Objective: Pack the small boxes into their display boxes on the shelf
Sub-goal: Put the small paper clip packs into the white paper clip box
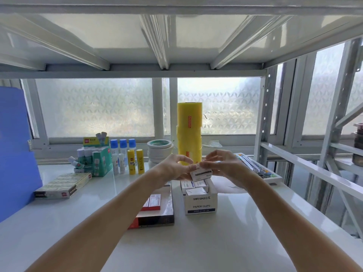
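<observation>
Both hands hold one small white box (201, 173) with a dark stripe, just above the open white display box (200, 203) marked PAPER CLIPS at the middle of the shelf. My left hand (174, 167) pinches its left end and my right hand (222, 163) its right end and top. Several similar small boxes (193, 186) sit inside the display box. A red and black display box (155, 211) lies to the left, partly hidden by my left forearm, with two small red-and-white boxes (154, 201) inside.
Behind stand a tall yellow roll (189, 132), stacked tape rolls (160, 150), glue bottles and sticks (125, 156), and a green glue display box (98, 160). A flat box of staples (62, 185) and a blue folder (15, 150) are left; a tray of clips (259, 167) right.
</observation>
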